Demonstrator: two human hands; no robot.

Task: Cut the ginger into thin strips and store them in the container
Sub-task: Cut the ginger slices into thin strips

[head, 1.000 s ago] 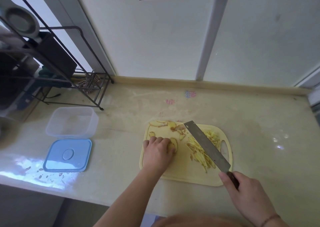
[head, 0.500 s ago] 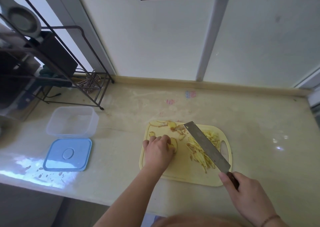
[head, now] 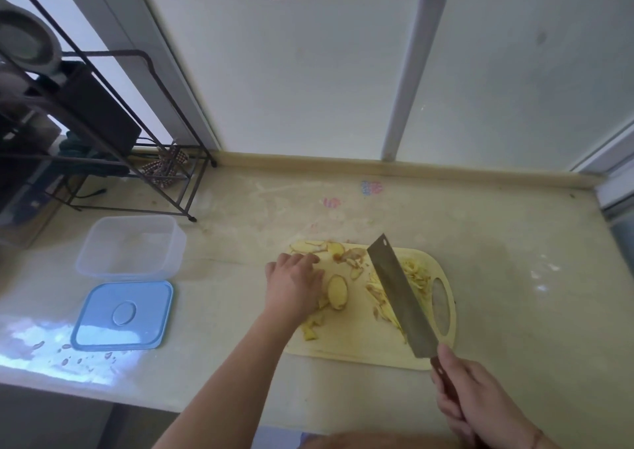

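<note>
A pale yellow cutting board [head: 360,354] lies on the counter. My left hand [head: 293,287] rests flat on its left part, fingers stretched out, its edge against an oval ginger slice [head: 338,292]. Small ginger bits [head: 314,325] lie just below the hand. My right hand [head: 480,409] grips the dark handle of a cleaver [head: 398,297], whose blade slants over a pile of ginger strips [head: 417,275] on the board's right side. Ginger peels and slices [head: 334,251] lie along the far edge. The clear plastic container [head: 130,246] stands open at the left.
The container's blue lid [head: 123,316] lies in front of it, with small scraps [head: 73,359] on the counter near the front edge. A dark wire rack [head: 113,146] fills the back left corner. A wall and window frame run behind the counter.
My left hand has slid left and back, uncovering the oval ginger slice it lay over. The cleaver has stayed slanted over the strips.
</note>
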